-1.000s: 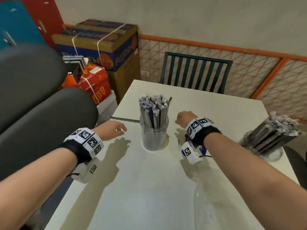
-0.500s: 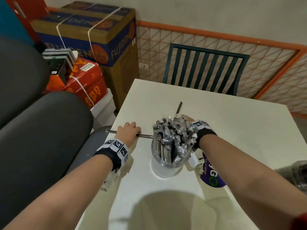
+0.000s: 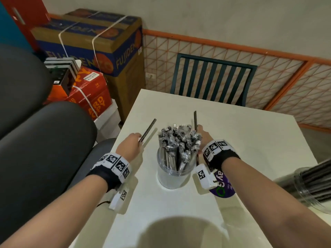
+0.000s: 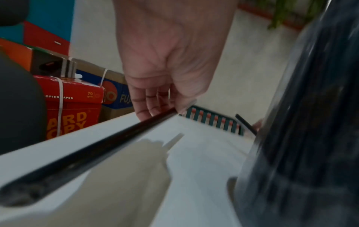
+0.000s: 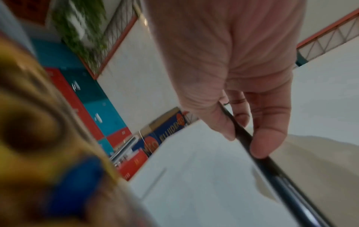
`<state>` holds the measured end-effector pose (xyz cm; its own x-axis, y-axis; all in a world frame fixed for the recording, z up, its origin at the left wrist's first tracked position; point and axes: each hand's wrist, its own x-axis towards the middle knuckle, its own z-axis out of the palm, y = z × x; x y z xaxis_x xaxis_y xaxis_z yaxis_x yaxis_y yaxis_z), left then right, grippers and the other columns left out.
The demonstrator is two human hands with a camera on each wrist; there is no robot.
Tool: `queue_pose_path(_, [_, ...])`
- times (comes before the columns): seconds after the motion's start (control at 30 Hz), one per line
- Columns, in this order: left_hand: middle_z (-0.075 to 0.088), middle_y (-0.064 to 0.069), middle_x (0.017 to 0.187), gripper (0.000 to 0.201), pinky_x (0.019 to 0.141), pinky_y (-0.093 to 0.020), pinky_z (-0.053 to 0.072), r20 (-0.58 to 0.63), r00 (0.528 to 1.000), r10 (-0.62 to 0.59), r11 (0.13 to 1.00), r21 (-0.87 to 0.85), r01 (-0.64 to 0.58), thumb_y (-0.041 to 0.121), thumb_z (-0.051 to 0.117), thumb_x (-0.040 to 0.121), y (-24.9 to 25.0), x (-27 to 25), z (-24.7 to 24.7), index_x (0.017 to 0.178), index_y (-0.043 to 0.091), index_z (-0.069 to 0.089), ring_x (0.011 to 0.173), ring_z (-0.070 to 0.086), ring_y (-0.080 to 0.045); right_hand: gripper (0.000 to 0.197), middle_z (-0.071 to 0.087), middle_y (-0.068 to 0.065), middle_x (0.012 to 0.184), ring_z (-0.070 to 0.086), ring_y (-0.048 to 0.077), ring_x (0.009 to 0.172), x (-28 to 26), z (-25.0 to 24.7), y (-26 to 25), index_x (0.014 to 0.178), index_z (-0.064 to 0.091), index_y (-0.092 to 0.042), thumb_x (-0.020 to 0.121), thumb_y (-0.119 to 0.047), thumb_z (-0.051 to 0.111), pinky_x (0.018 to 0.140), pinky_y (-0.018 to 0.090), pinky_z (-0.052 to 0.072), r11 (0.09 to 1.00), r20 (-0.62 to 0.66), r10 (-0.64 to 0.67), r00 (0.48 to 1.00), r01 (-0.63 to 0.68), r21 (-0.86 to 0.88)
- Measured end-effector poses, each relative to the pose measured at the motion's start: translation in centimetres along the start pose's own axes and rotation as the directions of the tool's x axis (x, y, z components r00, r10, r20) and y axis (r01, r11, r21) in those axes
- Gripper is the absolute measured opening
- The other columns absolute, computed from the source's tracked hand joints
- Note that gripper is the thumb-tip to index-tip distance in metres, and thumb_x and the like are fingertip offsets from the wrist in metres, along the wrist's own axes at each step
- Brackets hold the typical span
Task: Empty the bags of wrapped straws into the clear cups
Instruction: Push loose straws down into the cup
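I see the white counter filling the lower middle of the head view, with a grey chair back along the left edge and stacked cardboard boxes in the upper left. At the right edge a second clear cup lies tilted, dark straws inside it, blurred. In the centre stands the upright clear cup, packed with wrapped straws whose crinkled tops rise above its rim. A purple bag lies flat on the counter just right of that cup, partly under my right wrist. My left hand sits left of the cup, fingers curled and pinching a single dark straw that points up and to the right. My right hand is just right of the cup, thumb and fingers pinching another dark straw that stands almost vertical in the frame.
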<state>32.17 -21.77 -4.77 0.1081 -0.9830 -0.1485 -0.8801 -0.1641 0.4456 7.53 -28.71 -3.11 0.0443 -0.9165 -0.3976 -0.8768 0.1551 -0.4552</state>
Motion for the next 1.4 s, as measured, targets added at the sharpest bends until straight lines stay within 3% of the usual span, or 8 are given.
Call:
queue_pose_path(0.23, [0.062,-0.003,0.094,0.016,0.072,-0.02,0.054,-0.458,0.878,-0.14,0.808,-0.565,-0.166,0.013,0.054,0.092,5.7,-8.7,-9.5,0.106,0.008,0.06,0.088,0.06,-0.019,0.016,0.056,0.009,0.084,0.064,0.026,0.072,-10.7,-8.0,-1.1,0.11,0.041,-0.012,0.095,-0.011,0.047,0.063,0.04,0.06,0.877,-0.267,-0.179,0.947,0.276,0.393])
queue_pose_path(0.47, [0.06,-0.007,0.092,0.01,0.068,-0.017,0.053,-0.708,0.704,-0.062,0.736,-0.508,-0.447,0.011,0.056,0.091,10.8,-14.9,-11.0,0.1,0.007,0.056,0.08,0.059,-0.013,0.01,0.05,-0.005,0.075,0.066,0.014,0.067,-20.0,-10.4,-3.0,0.093,0.044,-0.01,0.096,-0.018,0.048,0.057,0.028,0.059,0.66,-0.568,-0.342,0.749,0.621,0.422])
queue_pose_path(0.57, [0.06,-0.004,0.094,0.013,0.079,-0.041,0.055,-0.672,0.74,-0.028,0.765,-0.49,-0.417,0.009,0.056,0.09,11.5,-15.2,-9.0,0.103,0.009,0.057,0.088,0.059,-0.02,0.003,0.057,-0.003,0.083,0.065,0.02,0.081,-20.5,-8.4,-3.1,0.097,0.048,-0.014,0.095,-0.015,0.05,0.066,0.031,0.061,0.649,-0.584,-0.4,0.707,0.668,0.364])
queue_pose_path(0.77, [0.058,-0.001,0.092,0.017,0.083,-0.045,0.053,-0.629,0.777,-0.006,0.77,-0.499,-0.397,0.002,0.057,0.087,11.6,-15.9,-6.5,0.094,0.018,0.055,0.087,0.056,-0.016,0.007,0.064,0.003,0.093,0.063,0.02,0.089,-19.1,-4.2,-1.7,0.1,0.054,-0.017,0.093,-0.017,0.054,0.08,0.042,0.057,0.714,-0.477,-0.448,0.756,0.624,0.318])
queue_pose_path(0.93, [0.059,-0.005,0.095,0.013,0.081,-0.045,0.055,-0.695,0.718,0.018,0.752,-0.465,-0.468,0.007,0.055,0.09,11.8,-16.0,-7.2,0.102,0.013,0.056,0.09,0.058,-0.018,0.009,0.057,-0.006,0.084,0.054,0.01,0.079,-18.5,-2.7,-0.9,0.086,0.051,-0.019,0.09,-0.017,0.059,0.066,0.009,0.039,0.804,-0.445,-0.447,0.776,0.566,0.179])
queue_pose_path(1.17, [0.057,0.0,0.093,0.016,0.079,-0.04,0.055,-0.665,0.744,0.066,0.748,-0.46,-0.478,0.001,0.054,0.089,12.4,-15.3,-6.2,0.102,0.007,0.06,0.089,0.057,-0.015,0.011,0.055,-0.01,0.085,0.052,0.004,0.075,-18.0,-1.0,-0.6,0.1,0.06,-0.01,0.089,-0.013,0.06,0.06,0.003,0.037,0.841,-0.359,-0.409,0.839,0.499,0.207])
queue_pose_path(1.27, [0.057,0.001,0.095,0.014,0.083,-0.034,0.051,-0.548,0.834,0.062,0.812,-0.458,-0.361,0.005,0.056,0.089,11.8,-14.6,-4.7,0.102,0.007,0.059,0.089,0.055,-0.012,0.015,0.055,-0.012,0.084,0.052,-0.003,0.074,-18.1,-1.1,-0.8,0.099,0.055,-0.017,0.087,-0.009,0.061,0.062,0.001,0.04,0.825,-0.363,-0.396,0.844,0.5,0.263])
queue_pose_path(1.4, [0.047,-0.008,0.123,0.034,0.101,-0.025,0.027,-0.219,0.975,-0.024,0.952,-0.302,-0.044,0.019,0.059,0.089,11.3,-14.1,-3.4,0.121,0.008,0.053,0.123,0.036,-0.022,0.029,0.047,-0.004,0.099,0.051,0.012,0.08,-18.0,-1.5,-0.7,0.098,0.043,-0.022,0.085,-0.001,0.058,0.063,0.011,0.038,0.837,-0.403,-0.338,0.85,0.467,0.284])
